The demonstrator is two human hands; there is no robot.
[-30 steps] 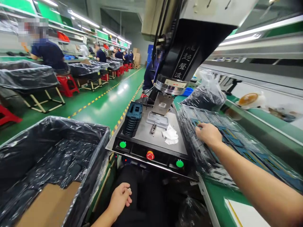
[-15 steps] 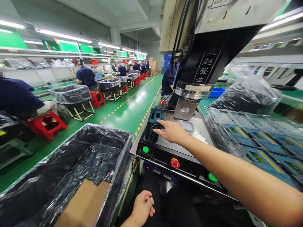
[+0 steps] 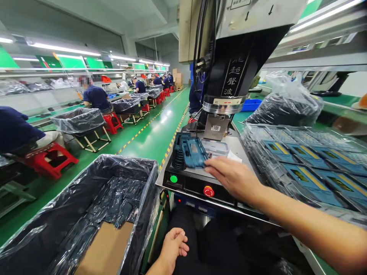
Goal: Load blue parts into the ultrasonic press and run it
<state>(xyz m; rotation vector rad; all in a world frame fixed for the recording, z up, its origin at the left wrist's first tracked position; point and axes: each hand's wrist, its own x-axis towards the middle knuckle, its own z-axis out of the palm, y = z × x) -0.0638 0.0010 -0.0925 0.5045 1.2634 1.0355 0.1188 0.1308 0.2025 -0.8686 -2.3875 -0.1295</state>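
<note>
My right hand (image 3: pixel 226 173) pinches the near corner of a blue plastic housing (image 3: pixel 195 151). That housing is tilted and lies partly over the right side of a stack of dark blue housings (image 3: pixel 179 154), at the left of the machine's metal plate. My left hand (image 3: pixel 175 246) hangs over my lap, its fingers loosely curled with nothing visible in them. Behind the housing, a pale fixture (image 3: pixel 215 147) sits on the plate under the metal head (image 3: pixel 216 128) of the press.
A plastic-lined bin (image 3: pixel 156 179) with wrapped dark parts and cardboard stands at the left. At the right are clear trays (image 3: pixel 250 164) of blue housings and a filled plastic bag (image 3: pixel 286 103). Red (image 3: pixel 208 191) and green (image 3: pixel 173 178) buttons line the machine's front. Co-workers (image 3: pixel 96 95) sit farther off.
My right hand has gone from touching the stack's top to holding a housing, drawn right and toward me. My left hand stays over my lap. The view has shifted slightly right.
</note>
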